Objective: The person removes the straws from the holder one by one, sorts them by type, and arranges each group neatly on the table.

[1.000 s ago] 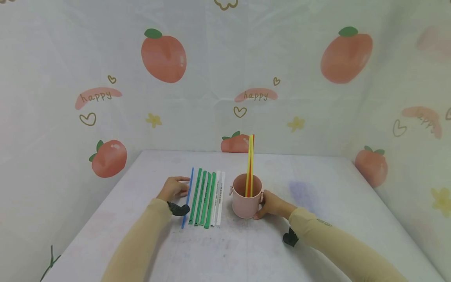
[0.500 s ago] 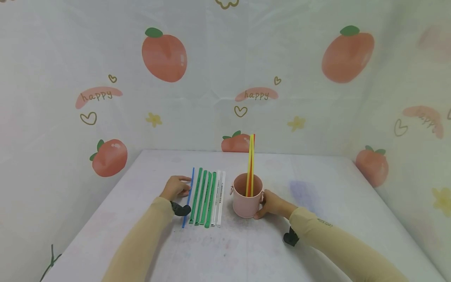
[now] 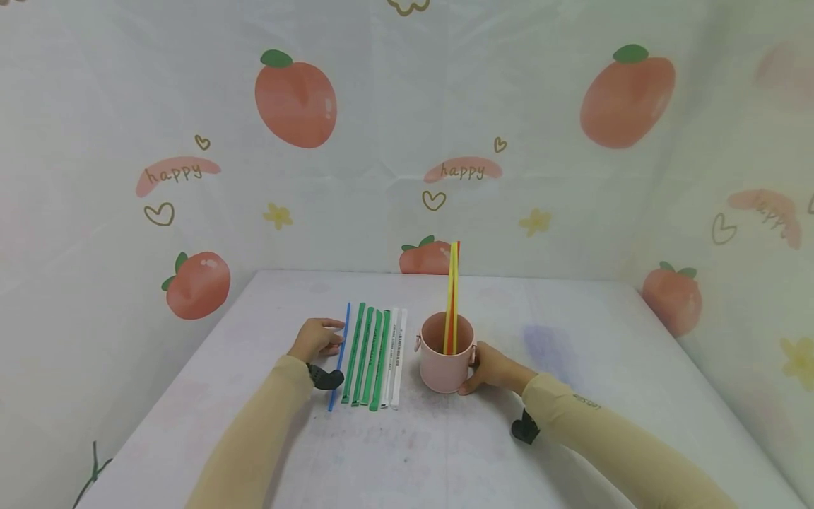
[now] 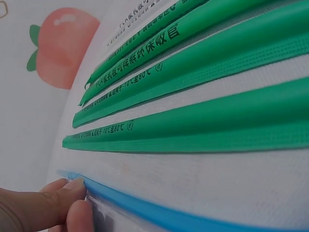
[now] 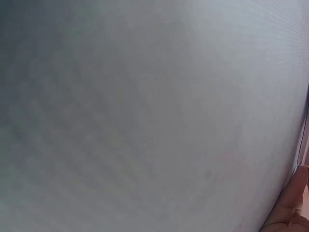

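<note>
With thumb and fingers near its far end, my left hand (image 3: 316, 339) pinches a thin blue straw (image 4: 145, 205) on the table, a clear wrapper showing beside it in the left wrist view. To its right, several green-wrapped straws (image 3: 352, 353) lie in a row, followed by white-wrapped straws (image 3: 399, 360). My right hand (image 3: 494, 367) holds the right side of a small pink bucket (image 3: 444, 373), thumb low at its front; the other fingers are mostly hidden. Yellow straws (image 3: 456, 304) and a red one stand upright in the bucket.
A pale table (image 3: 407, 452) lies under everything, with a white peach-printed curtain (image 3: 369, 141) behind and at both sides. Black straps (image 3: 326, 378) sit at the wrists. Mostly blurred pale surface fills the right wrist view.
Almost nothing differs: the left hand shifted very slightly to the right along with a small camera drift. The straws, the bucket and the right hand stay in place.
</note>
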The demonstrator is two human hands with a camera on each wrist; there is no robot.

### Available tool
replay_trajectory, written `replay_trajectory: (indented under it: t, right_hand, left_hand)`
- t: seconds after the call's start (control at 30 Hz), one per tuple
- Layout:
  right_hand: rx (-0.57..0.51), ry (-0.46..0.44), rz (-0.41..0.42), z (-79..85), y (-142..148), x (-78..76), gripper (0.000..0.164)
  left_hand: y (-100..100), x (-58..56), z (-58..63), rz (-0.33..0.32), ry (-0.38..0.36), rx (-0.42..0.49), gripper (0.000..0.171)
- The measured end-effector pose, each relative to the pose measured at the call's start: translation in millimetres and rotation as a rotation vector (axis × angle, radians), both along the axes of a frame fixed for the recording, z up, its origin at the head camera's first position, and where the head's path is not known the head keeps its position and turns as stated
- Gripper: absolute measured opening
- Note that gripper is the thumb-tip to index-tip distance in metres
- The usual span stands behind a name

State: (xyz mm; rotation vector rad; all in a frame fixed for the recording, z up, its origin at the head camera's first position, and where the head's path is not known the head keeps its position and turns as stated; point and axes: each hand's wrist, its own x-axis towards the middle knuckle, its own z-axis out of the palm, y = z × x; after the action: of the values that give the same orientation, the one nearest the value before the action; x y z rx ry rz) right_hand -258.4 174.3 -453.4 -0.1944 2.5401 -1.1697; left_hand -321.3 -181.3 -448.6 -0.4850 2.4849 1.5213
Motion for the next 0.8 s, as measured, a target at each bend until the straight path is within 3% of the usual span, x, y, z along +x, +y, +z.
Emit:
replay_trajectory:
  t: [0.33,0.8]
  right_hand:
    - [0.021,-0.004,-0.009,-1.8,0.0,-1.3,0.069]
    - [0.032,-0.009,-0.011,-1.0,0.5,-1.1,0.070]
  left_hand:
    - [-1.2,-0.5,-1.8,-0.011,-0.003,-0.002,0.040]
    - [-4.6,-4.0,-2.3,0.032,-0.036,0.061,0.043]
